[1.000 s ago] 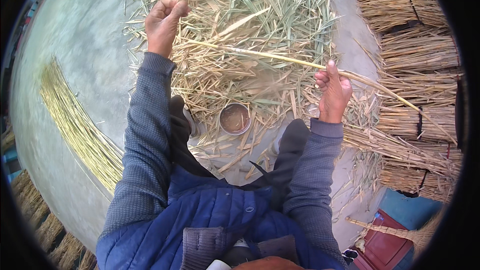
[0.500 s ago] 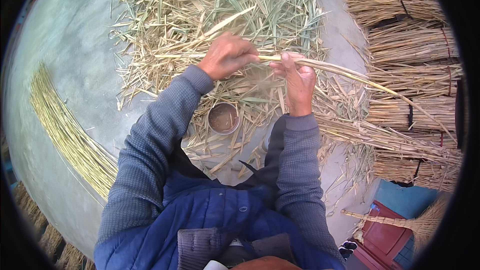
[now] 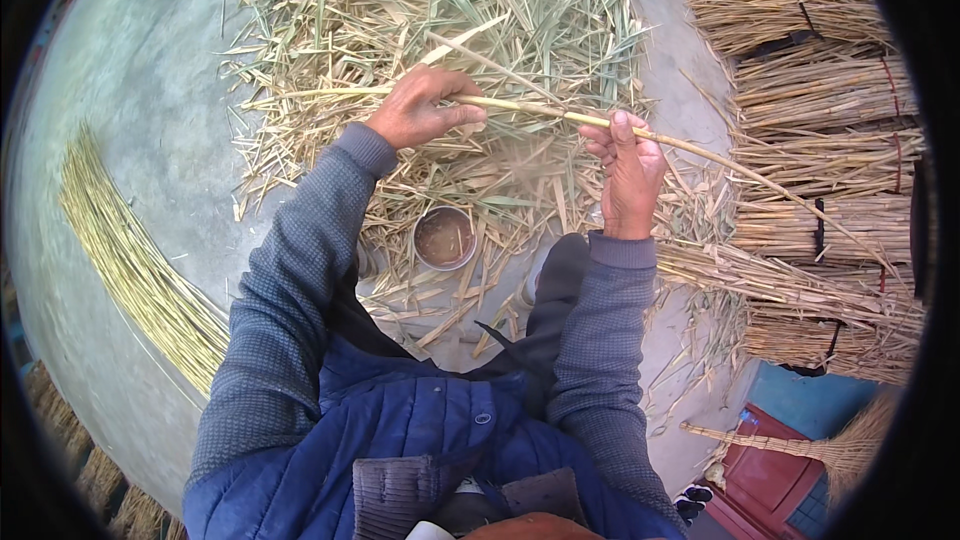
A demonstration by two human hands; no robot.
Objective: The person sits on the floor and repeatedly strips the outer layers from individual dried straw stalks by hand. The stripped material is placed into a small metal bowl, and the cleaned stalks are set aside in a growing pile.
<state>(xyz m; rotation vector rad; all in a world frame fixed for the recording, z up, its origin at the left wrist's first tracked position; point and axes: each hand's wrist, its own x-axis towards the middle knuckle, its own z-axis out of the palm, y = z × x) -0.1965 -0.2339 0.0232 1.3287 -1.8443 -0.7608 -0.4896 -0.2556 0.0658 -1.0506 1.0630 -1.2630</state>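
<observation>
One stem (image 3: 525,107) spans the air above the husks (image 3: 565,20), your left hand (image 3: 425,108) curled round it, your right hand (image 3: 630,172) pinching it. You seem to be stripping it; a further pull would want that pinch steady. It's long, thin, yellow-tan, bowing down rightward, a dry strip (image 3: 490,65) slanting up-left from between your hands.

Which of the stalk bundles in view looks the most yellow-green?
The fanned-out stalk bundle lying alone on the concrete floor at far left; the stacked bundles at right and the lower-left bundles look browner.
</observation>
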